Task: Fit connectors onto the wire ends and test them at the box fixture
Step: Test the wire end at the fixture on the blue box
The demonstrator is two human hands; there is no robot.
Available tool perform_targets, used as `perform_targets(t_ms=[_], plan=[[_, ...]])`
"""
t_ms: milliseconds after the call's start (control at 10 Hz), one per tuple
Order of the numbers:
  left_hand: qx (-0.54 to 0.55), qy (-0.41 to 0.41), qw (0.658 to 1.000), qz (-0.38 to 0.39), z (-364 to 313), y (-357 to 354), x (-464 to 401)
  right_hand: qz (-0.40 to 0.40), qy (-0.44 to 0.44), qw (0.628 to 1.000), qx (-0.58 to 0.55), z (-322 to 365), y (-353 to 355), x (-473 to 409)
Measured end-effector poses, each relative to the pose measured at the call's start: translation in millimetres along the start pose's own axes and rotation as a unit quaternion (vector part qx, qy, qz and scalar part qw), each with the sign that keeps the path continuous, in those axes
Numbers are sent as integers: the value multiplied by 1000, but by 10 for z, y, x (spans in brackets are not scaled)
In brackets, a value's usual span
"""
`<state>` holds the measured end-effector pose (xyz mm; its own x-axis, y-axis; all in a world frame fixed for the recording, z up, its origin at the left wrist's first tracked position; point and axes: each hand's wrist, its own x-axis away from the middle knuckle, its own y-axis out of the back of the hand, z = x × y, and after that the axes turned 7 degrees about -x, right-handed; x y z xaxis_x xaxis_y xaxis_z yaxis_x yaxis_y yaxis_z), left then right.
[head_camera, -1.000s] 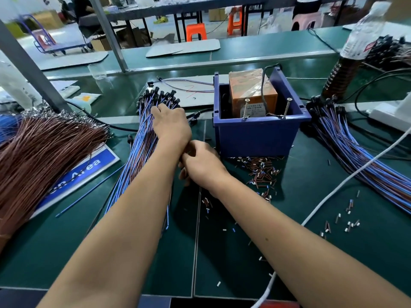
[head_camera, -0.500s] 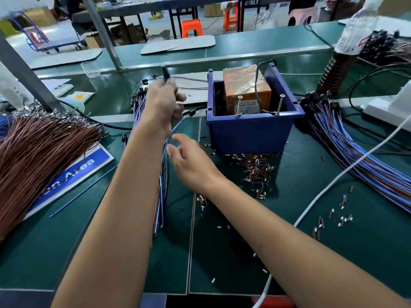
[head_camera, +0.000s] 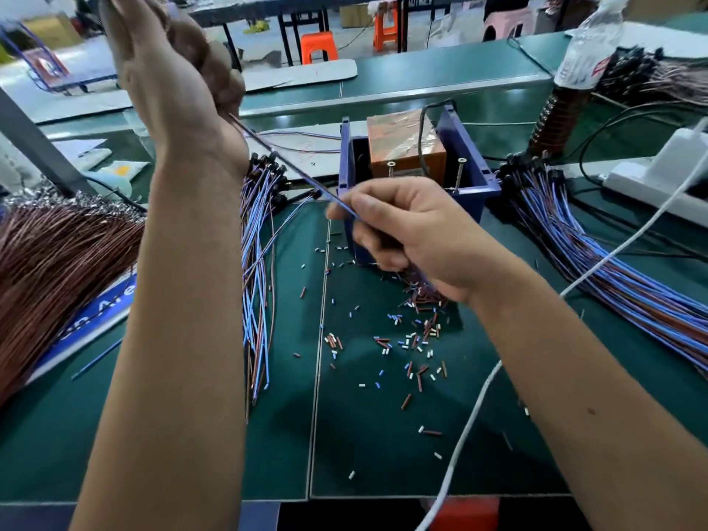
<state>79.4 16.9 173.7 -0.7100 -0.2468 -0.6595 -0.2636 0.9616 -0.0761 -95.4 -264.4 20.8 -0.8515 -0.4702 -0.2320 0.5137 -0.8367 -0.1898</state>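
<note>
Since half a second ago the left hand (head_camera: 168,63) has risen from above the bench to the top of the view, drawing one thin blue-and-brown wire pair (head_camera: 291,166) taut out of the pile, and the right hand (head_camera: 406,231) has come up to catch it.

Nearest, short cut bits of blue, brown and white insulation (head_camera: 402,339) litter the green bench mat (head_camera: 383,435). Above them the right hand's thumb and forefinger pinch the lower stretch of the wire, the other fingers curled under. The left hand's fingers are curled round the upper end.

Left of the arm lies the loose pile of blue and brown wires with black connectors (head_camera: 256,262); a larger like bundle (head_camera: 613,281) lies at right. Behind the right hand stands the blue plastic box fixture (head_camera: 475,162) with two upright screws.

By these piles many wires are fitted; this one seems headed for testing.

Its top end and connector are cut off by the frame, and its lower tip is hidden by the right hand.
</note>
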Motion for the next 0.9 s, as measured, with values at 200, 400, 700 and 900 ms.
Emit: perform_targets(t_ms=[200, 400, 700, 900], plan=[[-380, -229, 885, 141, -385, -823, 1914, -53, -52, 957, 282, -14, 338, 183], [-424, -181, 855, 239, -206, -1241, 2923, -126, -28, 922, 366, -142, 456, 267], [-417, -171, 873, 186, -99, -1272, 3135, -78, -56, 989, 111, -158, 630, 510], [-414, -151, 879, 184, -30, -1205, 3126, -152, -44, 984, 87, -171, 651, 553]])
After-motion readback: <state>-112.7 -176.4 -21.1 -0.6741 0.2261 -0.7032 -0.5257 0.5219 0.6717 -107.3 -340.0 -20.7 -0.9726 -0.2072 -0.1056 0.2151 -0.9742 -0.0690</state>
